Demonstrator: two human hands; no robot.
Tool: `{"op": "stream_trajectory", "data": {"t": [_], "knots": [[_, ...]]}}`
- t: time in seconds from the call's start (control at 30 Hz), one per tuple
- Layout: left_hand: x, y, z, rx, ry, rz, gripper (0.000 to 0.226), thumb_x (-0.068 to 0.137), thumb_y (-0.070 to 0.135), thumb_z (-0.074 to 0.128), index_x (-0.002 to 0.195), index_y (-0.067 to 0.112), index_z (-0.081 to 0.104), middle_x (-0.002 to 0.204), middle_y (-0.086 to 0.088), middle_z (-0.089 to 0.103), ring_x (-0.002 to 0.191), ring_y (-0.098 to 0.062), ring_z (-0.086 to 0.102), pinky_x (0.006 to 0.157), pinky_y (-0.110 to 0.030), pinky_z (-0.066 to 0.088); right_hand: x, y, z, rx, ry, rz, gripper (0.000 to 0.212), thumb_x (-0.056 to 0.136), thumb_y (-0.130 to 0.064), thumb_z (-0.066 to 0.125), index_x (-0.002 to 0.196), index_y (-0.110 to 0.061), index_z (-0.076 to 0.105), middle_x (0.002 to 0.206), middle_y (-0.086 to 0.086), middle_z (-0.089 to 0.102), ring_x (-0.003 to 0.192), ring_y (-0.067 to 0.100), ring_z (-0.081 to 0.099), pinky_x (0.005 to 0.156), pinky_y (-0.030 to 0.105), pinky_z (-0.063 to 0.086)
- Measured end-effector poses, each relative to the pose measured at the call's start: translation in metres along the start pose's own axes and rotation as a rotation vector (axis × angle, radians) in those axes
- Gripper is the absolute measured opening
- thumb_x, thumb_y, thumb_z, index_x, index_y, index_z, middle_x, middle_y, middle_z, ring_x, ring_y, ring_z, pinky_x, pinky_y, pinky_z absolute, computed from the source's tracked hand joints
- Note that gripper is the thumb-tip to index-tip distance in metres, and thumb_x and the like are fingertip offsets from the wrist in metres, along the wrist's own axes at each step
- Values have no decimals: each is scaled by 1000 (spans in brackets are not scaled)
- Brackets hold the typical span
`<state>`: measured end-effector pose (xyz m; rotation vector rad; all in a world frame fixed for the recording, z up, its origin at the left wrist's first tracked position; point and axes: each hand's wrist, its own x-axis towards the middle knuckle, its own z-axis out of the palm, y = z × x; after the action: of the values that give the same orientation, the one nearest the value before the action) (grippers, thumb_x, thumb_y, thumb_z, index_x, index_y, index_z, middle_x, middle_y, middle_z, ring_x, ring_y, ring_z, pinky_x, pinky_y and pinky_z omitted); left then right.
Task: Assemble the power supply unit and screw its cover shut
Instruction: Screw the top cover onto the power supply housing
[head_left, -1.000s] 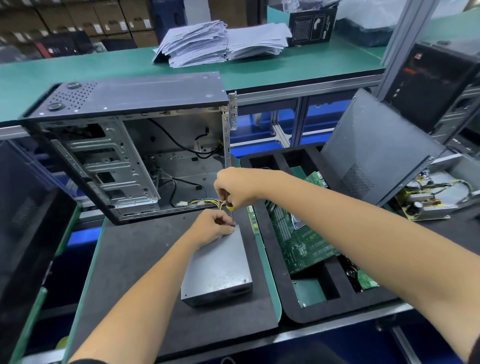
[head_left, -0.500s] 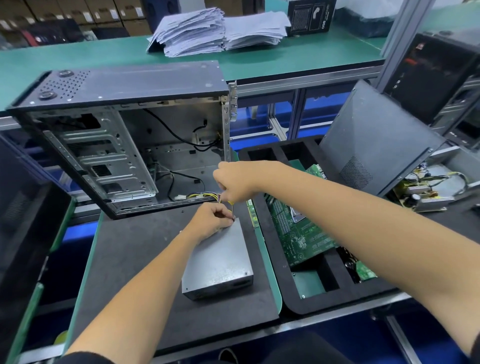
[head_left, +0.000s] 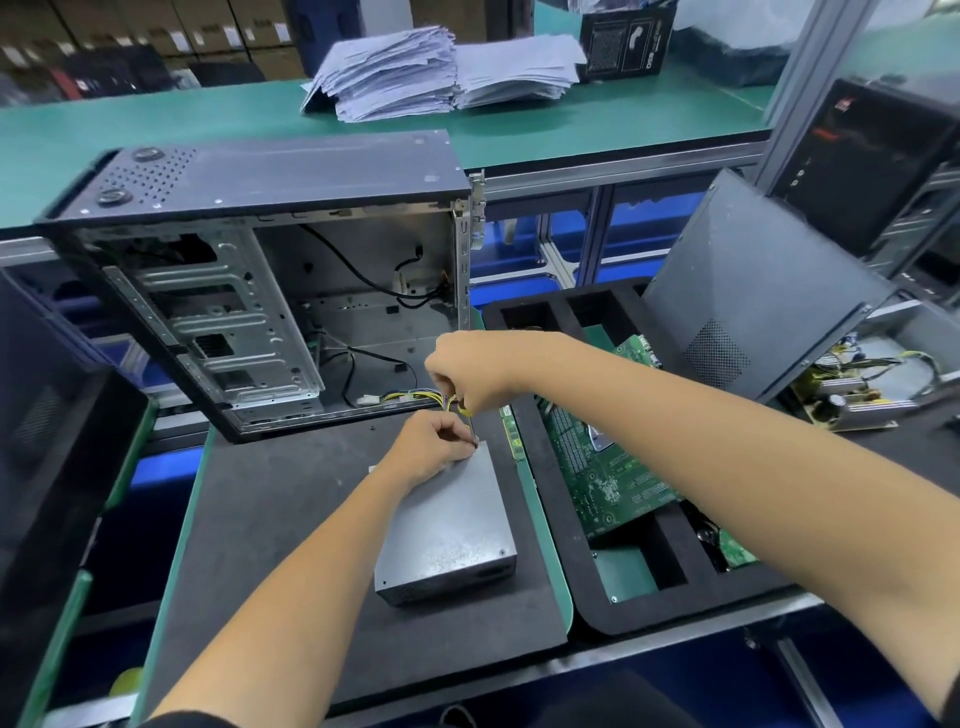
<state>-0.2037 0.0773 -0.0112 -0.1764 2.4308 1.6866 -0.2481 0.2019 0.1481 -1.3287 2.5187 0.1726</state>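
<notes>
At frame centre I see the PSU (head_left: 447, 525) lying flat on the black mat (head_left: 270, 540). My left hand (head_left: 434, 447) rests on its far corner, fingers curled, pinching the thin screwdriver (head_left: 471, 431) shaft. My right hand (head_left: 470, 369), just above, grips the screwdriver's handle with curled fingers. The open case (head_left: 249, 291) stands upper left; a green board (head_left: 597, 462) lies in the foam tray (head_left: 670, 597), right.
</notes>
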Motion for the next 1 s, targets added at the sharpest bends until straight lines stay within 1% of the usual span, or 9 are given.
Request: {"op": "stream_trajectory", "data": {"t": [0.03,0.13,0.27,0.4,0.57,0.7,0.8,0.9,1.0], "knots": [[0,0,0,1,0,0,7,75,-6,73,75,1,70,69,4,67,51,1,52,51,-13,40,-1,1,-1,-13,45,20,5,84,-5,56,89,-5,57,93,10,56,77,21,53,54,27,36],[0,0,-1,-2,3,-13,11,75,-5,74,73,5,70,71,5,69,54,0,55,53,-15,43,-1,4,0,-67,105,92,22,93,-16,55,78,-9,39,72,2,39,57,14,42,45,25,27],[2,-1,0,-10,-14,-11,18,75,-5,74,68,11,69,72,5,70,57,-7,55,53,-19,43,-4,6,2,-58,58,118,24,100,-27,43,82,-12,40,79,5,42,57,14,40,47,29,26],[1,-2,-1,-28,-15,-19,15,76,-5,73,70,9,70,71,3,69,56,-8,54,52,-20,42,-7,2,3,-29,-39,54,17,89,-11,57,91,-12,40,95,4,36,62,16,42,50,28,28],[0,-2,0,6,3,-7,9,74,-4,74,73,4,70,70,5,69,58,-6,55,53,-18,44,-3,-1,6,-40,108,125,35,94,-22,55,69,-7,35,70,2,35,57,17,41,44,27,26],[1,-2,1,-2,1,3,15,73,-8,72,71,7,70,77,-5,69,70,-14,58,67,-27,48,-3,0,4,8,10,156,27,100,-34,45,93,-8,45,91,9,43,65,20,44,56,32,35],[1,-3,1,-8,3,5,13,73,-7,72,73,5,70,76,-5,68,69,-15,58,66,-27,47,-4,1,2,28,-50,48,13,93,-15,52,102,-7,48,105,8,43,67,16,45,59,31,36],[1,-3,1,1,5,-1,10,74,-5,73,74,4,71,74,0,69,65,-11,57,61,-22,47,-4,-2,2,-90,56,46,12,91,-13,55,85,-7,47,85,7,48,68,21,47,52,27,33],[2,-3,1,-7,3,-2,15,74,-5,73,69,9,70,74,1,69,63,-8,57,58,-21,46,-6,-4,7,-117,153,121,20,100,-25,44,86,-12,45,78,6,38,61,20,40,48,28,26]]}}
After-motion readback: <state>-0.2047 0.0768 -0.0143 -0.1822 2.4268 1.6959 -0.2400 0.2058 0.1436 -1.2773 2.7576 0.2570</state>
